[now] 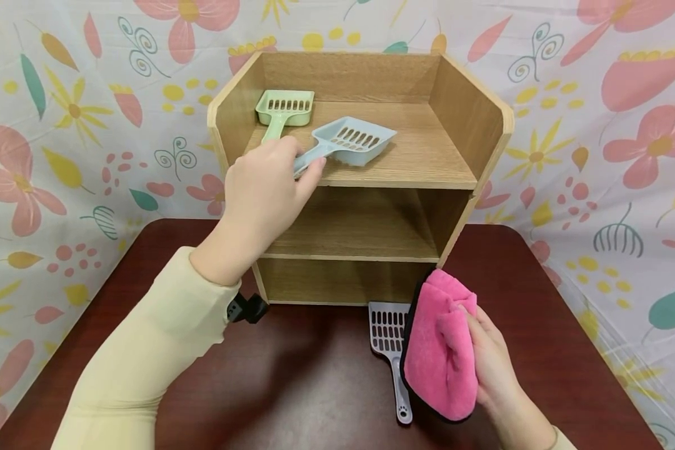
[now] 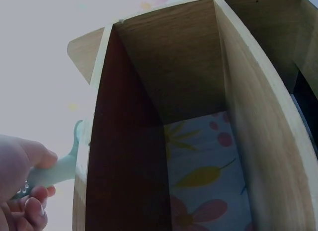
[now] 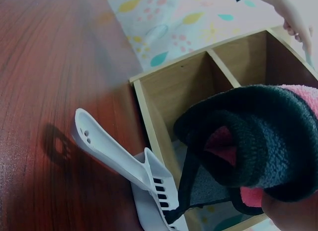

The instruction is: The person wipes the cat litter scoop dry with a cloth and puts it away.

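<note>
My left hand (image 1: 270, 187) grips the handle of a light blue litter scoop (image 1: 354, 142) at the top shelf of a small wooden shelf unit (image 1: 337, 181). Left of that scoop, a green litter scoop (image 1: 285, 109) lies on the same shelf, its handle end hidden behind my left hand. My right hand (image 1: 492, 356) holds a bunched pink cloth (image 1: 441, 350) with a dark edge, low at the unit's right front. Beside the cloth, a grey litter scoop (image 1: 390, 337) lies on the table, partly covered from view.
The shelf unit has two lower compartments under the top shelf and raised sides. It stands on a dark red-brown table (image 1: 292, 375). Behind and around hangs a flower-patterned sheet (image 1: 163, 112). A black wrist camera (image 1: 247, 307) sits on the left wrist.
</note>
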`<control>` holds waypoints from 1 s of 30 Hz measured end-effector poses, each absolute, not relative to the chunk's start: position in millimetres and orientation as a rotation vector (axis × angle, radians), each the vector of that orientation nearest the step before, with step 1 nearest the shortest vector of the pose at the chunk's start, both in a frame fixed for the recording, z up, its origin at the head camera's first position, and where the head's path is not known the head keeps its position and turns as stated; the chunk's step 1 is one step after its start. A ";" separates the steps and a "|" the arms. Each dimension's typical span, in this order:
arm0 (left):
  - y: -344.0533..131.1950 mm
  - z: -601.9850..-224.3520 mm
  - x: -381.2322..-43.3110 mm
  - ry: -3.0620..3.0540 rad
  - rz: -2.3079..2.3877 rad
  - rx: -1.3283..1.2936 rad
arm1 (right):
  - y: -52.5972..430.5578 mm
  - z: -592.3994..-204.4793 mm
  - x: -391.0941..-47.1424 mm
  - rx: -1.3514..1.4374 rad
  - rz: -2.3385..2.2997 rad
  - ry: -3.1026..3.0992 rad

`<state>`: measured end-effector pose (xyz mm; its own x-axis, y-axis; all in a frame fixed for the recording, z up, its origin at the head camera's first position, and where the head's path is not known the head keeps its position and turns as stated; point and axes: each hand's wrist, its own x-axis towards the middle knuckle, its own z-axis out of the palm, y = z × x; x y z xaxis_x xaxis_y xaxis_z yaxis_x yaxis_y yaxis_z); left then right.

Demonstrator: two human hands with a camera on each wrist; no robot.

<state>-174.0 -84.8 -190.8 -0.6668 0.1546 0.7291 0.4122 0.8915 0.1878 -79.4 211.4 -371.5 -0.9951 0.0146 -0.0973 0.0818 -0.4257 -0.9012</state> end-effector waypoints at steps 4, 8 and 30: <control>-79.6 -185.4 -181.2 -2.331 -0.380 -0.373 | 210.7 -372.0 -80.0 0.127 -2.627 1.645; -74.3 -180.5 -191.2 -2.404 -0.337 -0.303 | 211.5 -371.8 -79.8 0.113 -2.627 1.621; -94.1 -183.2 -183.3 -2.496 -0.507 -0.678 | 214.8 -378.5 -79.4 0.059 -2.610 1.651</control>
<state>-183.3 -94.1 -183.2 -0.7509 0.3631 0.5516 0.5496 0.8067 0.2173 -79.4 214.8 -378.5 -0.9979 -0.0240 -0.0605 0.0650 -0.4277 -0.9016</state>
